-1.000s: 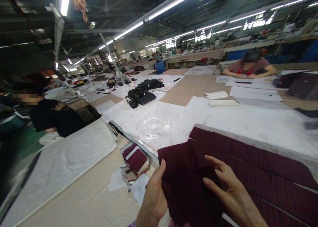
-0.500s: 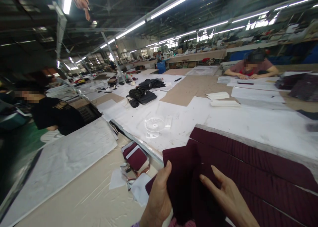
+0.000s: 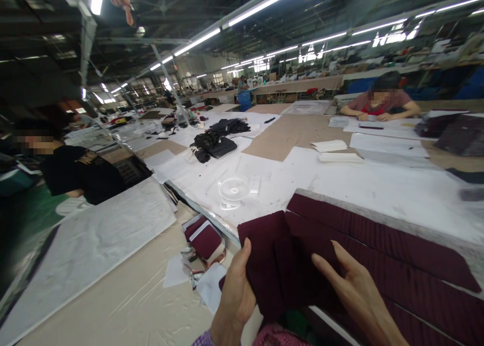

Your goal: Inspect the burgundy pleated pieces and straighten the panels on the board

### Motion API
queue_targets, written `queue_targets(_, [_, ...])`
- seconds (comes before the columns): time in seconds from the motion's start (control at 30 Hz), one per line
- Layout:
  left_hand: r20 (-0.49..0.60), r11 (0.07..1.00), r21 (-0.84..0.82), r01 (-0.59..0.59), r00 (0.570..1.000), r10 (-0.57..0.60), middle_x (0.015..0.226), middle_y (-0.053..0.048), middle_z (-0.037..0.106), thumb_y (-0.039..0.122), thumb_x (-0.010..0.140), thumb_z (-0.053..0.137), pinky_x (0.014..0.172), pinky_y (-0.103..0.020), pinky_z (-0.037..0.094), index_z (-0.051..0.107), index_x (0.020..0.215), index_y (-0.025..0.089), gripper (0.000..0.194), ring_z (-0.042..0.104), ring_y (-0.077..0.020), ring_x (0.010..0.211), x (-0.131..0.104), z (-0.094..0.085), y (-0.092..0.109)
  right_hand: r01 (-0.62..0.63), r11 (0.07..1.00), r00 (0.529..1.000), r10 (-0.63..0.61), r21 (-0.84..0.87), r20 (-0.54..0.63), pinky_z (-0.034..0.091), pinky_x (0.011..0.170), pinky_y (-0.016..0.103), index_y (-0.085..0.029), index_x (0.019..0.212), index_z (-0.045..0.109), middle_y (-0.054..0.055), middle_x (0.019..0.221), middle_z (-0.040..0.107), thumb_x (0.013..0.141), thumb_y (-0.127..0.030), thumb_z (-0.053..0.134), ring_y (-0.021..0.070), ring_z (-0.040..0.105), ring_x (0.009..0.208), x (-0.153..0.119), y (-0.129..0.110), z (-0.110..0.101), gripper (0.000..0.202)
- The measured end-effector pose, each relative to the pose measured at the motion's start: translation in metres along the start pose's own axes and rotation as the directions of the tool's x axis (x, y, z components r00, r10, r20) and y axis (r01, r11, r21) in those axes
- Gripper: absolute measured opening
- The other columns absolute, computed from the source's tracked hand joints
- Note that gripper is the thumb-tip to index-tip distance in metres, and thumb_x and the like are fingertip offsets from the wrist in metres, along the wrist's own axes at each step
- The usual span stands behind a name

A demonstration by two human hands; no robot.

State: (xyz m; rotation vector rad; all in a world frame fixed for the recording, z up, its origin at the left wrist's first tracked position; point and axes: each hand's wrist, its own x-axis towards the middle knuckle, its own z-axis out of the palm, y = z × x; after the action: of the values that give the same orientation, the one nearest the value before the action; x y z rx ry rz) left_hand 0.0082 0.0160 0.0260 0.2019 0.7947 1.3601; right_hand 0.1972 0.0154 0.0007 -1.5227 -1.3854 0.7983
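Observation:
In the head view, my left hand point(image 3: 236, 290) grips the left edge of a dark maroon fabric piece point(image 3: 266, 260), thumb on top. My right hand point(image 3: 353, 283) is on the right part of the same cloth, thumb and index finger on its upper face; its other fingers are hidden. A fold runs down the cloth between the hands. Beyond and to the right, long maroon fabric strips point(image 3: 378, 235) lie side by side on the table, with narrow gaps between them.
Maroon fabric swatches point(image 3: 206, 240) and paper scraps lie left of my left hand. A white fan point(image 3: 233, 188) rests on the white-covered table point(image 3: 280, 184), with dark garments point(image 3: 219, 141) behind it. One person point(image 3: 81, 169) sits at left, another point(image 3: 381, 101) leans over the table at far right.
My left hand has shifted slightly left and up, my right hand slightly right. The cloth between them is spread wider, its lower edge raised. The camera view has shifted a little.

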Motion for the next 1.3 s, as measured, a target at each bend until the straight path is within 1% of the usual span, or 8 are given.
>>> queue_targets(0.17, [0.117, 0.989, -0.047, 0.141, 0.984, -0.135, 0.109, -0.010, 0.070, 0.031, 0.083, 0.061, 0.106, -0.041, 0.040, 0.067, 0.107, 0.014, 0.030, 0.060, -0.0261, 0.112, 0.000, 0.001, 0.001, -0.098, 0.971, 0.965, 0.039, 0.219, 0.259, 0.052, 0.080, 0.026, -0.021, 0.103, 0.065, 0.006, 0.109, 0.063, 0.080, -0.049, 0.062, 0.0242, 0.060, 0.096, -0.004, -0.007, 0.004, 0.037])
queue_targets(0.4, [0.083, 0.986, -0.052, 0.158, 0.985, -0.154, 0.102, -0.009, 0.073, 0.032, 0.083, 0.060, 0.103, -0.040, 0.043, 0.067, 0.108, 0.014, 0.031, 0.062, -0.0248, 0.107, 0.006, -0.003, 0.004, 0.122, 0.987, 0.984, -0.134, 0.101, 0.120, 0.048, 0.089, 0.031, -0.024, 0.093, 0.071, 0.007, 0.116, 0.060, 0.078, -0.044, 0.066, 0.0282, 0.057, 0.104, -0.019, -0.034, -0.011, 0.025])
queue_targets(0.53, [0.143, 0.973, -0.047, 0.225, 0.966, -0.216, 0.103, -0.010, 0.072, 0.037, 0.084, 0.059, 0.098, -0.038, 0.046, 0.065, 0.110, 0.012, 0.037, 0.063, -0.0259, 0.105, 0.009, -0.005, 0.001, -0.076, 0.939, 0.909, -0.073, 0.336, 0.411, 0.053, 0.069, 0.029, -0.025, 0.094, 0.072, 0.004, 0.089, 0.067, 0.078, -0.047, 0.066, 0.0243, 0.063, 0.077, -0.030, -0.055, -0.007, 0.028])
queue_targets(0.63, [0.198, 0.921, -0.006, 0.389, 0.903, -0.380, 0.099, -0.014, 0.072, 0.044, 0.083, 0.057, 0.094, -0.040, 0.049, 0.066, 0.107, 0.007, 0.045, 0.065, -0.0292, 0.101, 0.005, -0.005, 0.001, -0.239, 0.890, 0.839, -0.011, 0.389, 0.543, 0.052, 0.068, 0.030, -0.021, 0.093, 0.070, 0.004, 0.083, 0.064, 0.079, -0.047, 0.064, 0.0240, 0.061, 0.077, -0.027, -0.054, 0.002, 0.030])
queue_targets(0.73, [0.215, 0.890, 0.010, 0.457, 0.868, -0.448, 0.096, -0.016, 0.073, 0.048, 0.082, 0.056, 0.094, -0.042, 0.049, 0.067, 0.104, 0.006, 0.049, 0.066, -0.0305, 0.098, 0.001, -0.005, 0.002, -0.197, 0.931, 0.893, 0.042, 0.306, 0.447, 0.052, 0.069, 0.029, -0.019, 0.087, 0.067, 0.005, 0.083, 0.058, 0.080, -0.047, 0.062, 0.0237, 0.058, 0.081, -0.019, -0.040, 0.009, 0.030])
queue_targets(0.87, [0.138, 0.977, -0.038, 0.212, 0.969, -0.205, 0.097, -0.010, 0.074, 0.036, 0.081, 0.063, 0.100, -0.040, 0.045, 0.068, 0.104, 0.012, 0.034, 0.065, -0.0270, 0.101, -0.001, -0.003, 0.000, -0.034, 0.993, 0.984, 0.013, 0.115, 0.179, 0.051, 0.065, 0.026, -0.019, 0.074, 0.065, 0.007, 0.090, 0.051, 0.078, -0.049, 0.064, 0.0236, 0.054, 0.085, -0.013, -0.024, 0.011, 0.030])
queue_targets(1.03, [0.080, 0.994, -0.008, 0.107, 0.991, -0.106, 0.100, -0.005, 0.073, 0.033, 0.079, 0.066, 0.106, -0.036, 0.040, 0.071, 0.099, 0.018, 0.026, 0.063, -0.0244, 0.107, -0.004, 0.002, -0.002, -0.083, 0.963, 0.965, 0.014, 0.255, 0.262, 0.050, 0.082, 0.029, -0.020, 0.091, 0.069, 0.009, 0.120, 0.051, 0.078, -0.045, 0.067, 0.0281, 0.053, 0.109, -0.012, -0.013, 0.008, 0.028])
queue_targets(1.3, [0.201, 0.975, -0.025, 0.220, 0.957, -0.211, 0.104, -0.013, 0.071, 0.035, 0.084, 0.058, 0.104, -0.042, 0.041, 0.070, 0.100, 0.011, 0.031, 0.061, -0.0279, 0.109, -0.010, 0.002, 0.000, -0.307, 0.814, 0.930, 0.147, 0.494, 0.336, 0.052, 0.076, 0.033, -0.018, 0.109, 0.066, 0.007, 0.092, 0.068, 0.077, -0.043, 0.070, 0.0299, 0.060, 0.098, -0.017, -0.007, 0.017, 0.041])
